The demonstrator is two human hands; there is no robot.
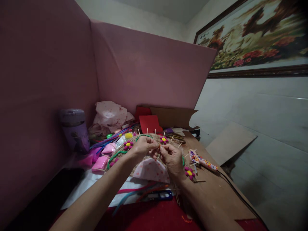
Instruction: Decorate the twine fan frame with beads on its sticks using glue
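My left hand (146,147) and my right hand (172,158) meet fingertip to fingertip in a pinch. A tiny orange bit seems to show between the fingers, too small to name. Just beneath them lies a round frame of wound twine (157,137) with thin wooden sticks poking out round its edge. Purple flowers with yellow centres sit on it, among them one flower (128,144) at the left, one (164,140) at the top and one (190,173) at the lower right. A green wavy strip (116,157) runs along the twine. Spotted pale fabric (151,170) shows inside the ring.
A flower-patterned glue gun (203,161) with a black cord lies on cardboard (223,189) at right. Pink packets (100,163), a purple tumbler (75,130) and crumpled paper (112,114) are at left. A blue-handled tool (162,194) and fuzzy stems (127,196) lie in front.
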